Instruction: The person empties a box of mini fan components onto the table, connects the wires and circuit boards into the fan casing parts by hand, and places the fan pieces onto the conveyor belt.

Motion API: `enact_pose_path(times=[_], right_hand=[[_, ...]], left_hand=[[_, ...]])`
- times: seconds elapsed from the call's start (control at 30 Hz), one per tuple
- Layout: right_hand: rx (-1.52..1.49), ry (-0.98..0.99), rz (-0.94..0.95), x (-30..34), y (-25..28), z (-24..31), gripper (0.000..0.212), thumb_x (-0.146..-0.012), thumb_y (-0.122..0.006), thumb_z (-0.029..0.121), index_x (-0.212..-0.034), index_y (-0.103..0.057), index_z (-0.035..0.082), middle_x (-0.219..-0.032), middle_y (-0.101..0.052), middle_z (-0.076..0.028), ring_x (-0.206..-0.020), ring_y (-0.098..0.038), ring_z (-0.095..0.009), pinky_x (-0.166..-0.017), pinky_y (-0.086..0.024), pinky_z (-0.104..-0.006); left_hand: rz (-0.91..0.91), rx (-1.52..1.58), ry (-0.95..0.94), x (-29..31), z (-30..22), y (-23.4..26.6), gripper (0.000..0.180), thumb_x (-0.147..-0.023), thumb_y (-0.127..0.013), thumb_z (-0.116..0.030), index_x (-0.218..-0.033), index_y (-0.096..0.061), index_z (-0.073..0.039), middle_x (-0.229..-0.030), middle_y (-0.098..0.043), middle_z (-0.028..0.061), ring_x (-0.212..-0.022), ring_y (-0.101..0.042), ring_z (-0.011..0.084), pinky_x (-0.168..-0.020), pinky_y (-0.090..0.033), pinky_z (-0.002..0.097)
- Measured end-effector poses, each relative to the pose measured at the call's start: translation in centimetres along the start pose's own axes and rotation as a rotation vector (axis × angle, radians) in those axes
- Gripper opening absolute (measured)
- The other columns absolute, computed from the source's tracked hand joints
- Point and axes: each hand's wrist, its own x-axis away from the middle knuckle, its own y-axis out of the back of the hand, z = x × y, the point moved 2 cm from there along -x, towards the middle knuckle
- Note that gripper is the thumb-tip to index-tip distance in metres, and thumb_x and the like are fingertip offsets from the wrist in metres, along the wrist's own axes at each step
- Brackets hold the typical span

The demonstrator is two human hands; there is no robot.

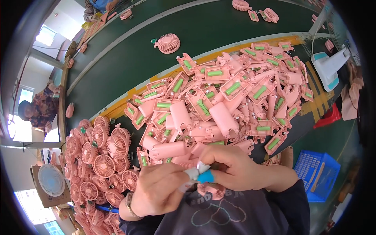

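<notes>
Close to my chest, both hands meet with their fingertips pinched together. A pink plastic casing (211,191) shows just below the fingers, most of it hidden by them. My right hand (239,168) is closed on it, with a blue cover on the thumb and a white one on a fingertip. My left hand (158,188) is closed too, its white-covered fingertips touching the right ones; what they pinch is hidden. Just beyond the hands lies a large heap of pink handle shells (225,119), many with green battery cells (233,88) and thin wires.
Pink round fan heads (103,165) are piled at my left. One fan head (168,43) lies on the dark green belt (129,55) beyond a yellow-taped edge. At right are a white desk fan (327,68), a red stool (329,116) and a blue basket (313,172). A person (41,103) sits far left.
</notes>
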Motion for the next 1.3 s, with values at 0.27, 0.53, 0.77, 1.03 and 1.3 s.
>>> enact_pose_path(times=[0.27,0.53,0.77,1.03,1.3], right_hand=[[1.13,0.427,-0.758,-1.4,11.0,-0.3,0.038,-0.074,-0.07,0.004,-0.109,-0.056,0.004,-0.095,-0.06,-0.014,-0.091,-0.059,-0.031,-0.079,-0.047,-0.0406],[1.386,0.139,-0.736,-0.9,13.8,-0.9,0.032,-0.072,-0.066,0.003,-0.103,-0.056,0.005,-0.084,-0.062,-0.013,-0.079,-0.06,-0.034,-0.066,-0.048,-0.0448],[1.266,0.073,-0.647,-0.1,15.4,-0.5,0.033,-0.07,-0.062,-0.002,-0.102,-0.055,0.002,-0.085,-0.061,-0.017,-0.079,-0.06,-0.036,-0.068,-0.047,-0.0473],[0.274,-0.036,-0.491,0.7,16.5,0.7,0.028,-0.084,-0.059,-0.006,-0.111,-0.056,0.001,-0.094,-0.061,-0.01,-0.079,-0.062,-0.018,-0.066,-0.049,-0.0301],[-0.095,-0.021,-0.544,1.4,15.8,-1.7,0.033,-0.088,-0.059,-0.004,-0.121,-0.056,-0.001,-0.103,-0.064,-0.007,-0.084,-0.061,-0.01,-0.072,-0.051,-0.0257]], left_hand=[[-0.424,-0.145,0.271,-4.7,7.3,6.9,0.01,-0.09,-0.057,-0.002,-0.097,-0.061,0.004,-0.085,-0.065,0.0083,-0.076,-0.061,0.0128,-0.069,-0.049,0.025],[-0.123,-1.088,0.325,-13.2,23.2,5.9,0.014,-0.083,-0.064,-0.019,-0.091,-0.068,-0.009,-0.085,-0.064,0.0109,-0.079,-0.065,0.0308,-0.071,-0.053,0.0403],[-0.172,-0.59,0.635,-24.1,26.6,3.9,0.026,-0.082,-0.066,-0.027,-0.101,-0.07,-0.01,-0.103,-0.068,0.0136,-0.097,-0.064,0.0341,-0.082,-0.052,0.0424],[-0.227,-0.485,0.717,-31.3,37.9,0.9,0.044,-0.077,-0.072,-0.038,-0.103,-0.067,-0.003,-0.094,-0.069,0.0197,-0.092,-0.066,0.0371,-0.083,-0.051,0.0429],[-0.538,0.331,0.403,-28.7,27.3,2.1,0.015,-0.089,-0.064,-0.008,-0.098,-0.058,0.003,-0.091,-0.068,0.0096,-0.079,-0.066,0.0136,-0.068,-0.053,0.0231]])
